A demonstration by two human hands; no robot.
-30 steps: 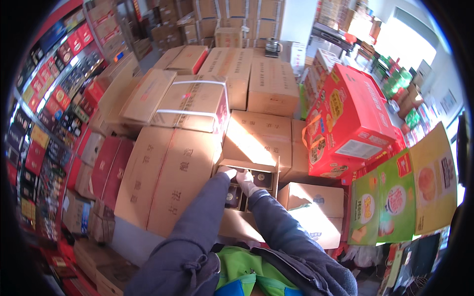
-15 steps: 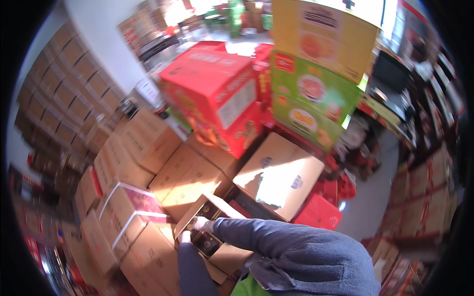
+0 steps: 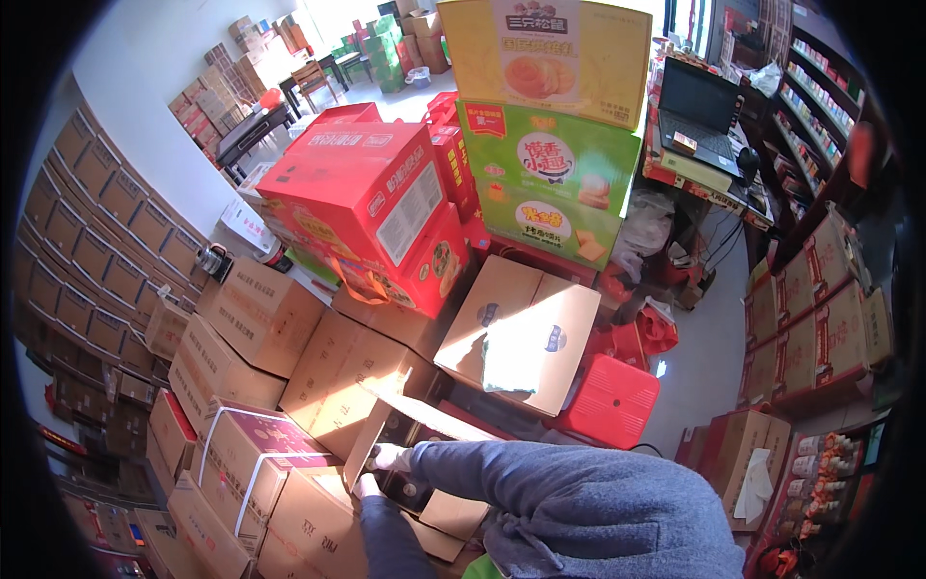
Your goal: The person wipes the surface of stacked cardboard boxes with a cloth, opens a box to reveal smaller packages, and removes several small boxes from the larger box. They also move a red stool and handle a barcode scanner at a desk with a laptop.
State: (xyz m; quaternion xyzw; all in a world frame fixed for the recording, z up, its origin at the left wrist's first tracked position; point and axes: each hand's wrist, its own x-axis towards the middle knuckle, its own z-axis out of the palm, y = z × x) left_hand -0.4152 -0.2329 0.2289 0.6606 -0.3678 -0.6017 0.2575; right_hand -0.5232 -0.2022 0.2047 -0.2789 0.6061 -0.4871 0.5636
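Note:
An open brown carton (image 3: pixel 365 446) stands low in front of me, its flaps folded outward. Dark boxes with round light marks (image 3: pixel 413 494) lie inside it. My right hand (image 3: pixel 392 457) reaches into the carton from the right, near its left inner wall. Just below it, my left hand (image 3: pixel 367 485) is at the carton's near left side, close to the dark boxes. The fingers of both hands are small and partly hidden, so any grip cannot be made out.
Brown cartons (image 3: pixel 333 376) crowd the left, one purple-topped and strapped in white (image 3: pixel 280 439). Ahead are a sunlit carton (image 3: pixel 463 333), red gift boxes (image 3: pixel 347 183) and a tall yellow-and-green box stack (image 3: pixel 540 145). A red plastic stool (image 3: pixel 612 400) and a laptop (image 3: pixel 694 106) are to the right.
My view has turned, so the surroundings sit further left and look sharper. Both hands stay at the open carton, with the right hand a little lower in view.

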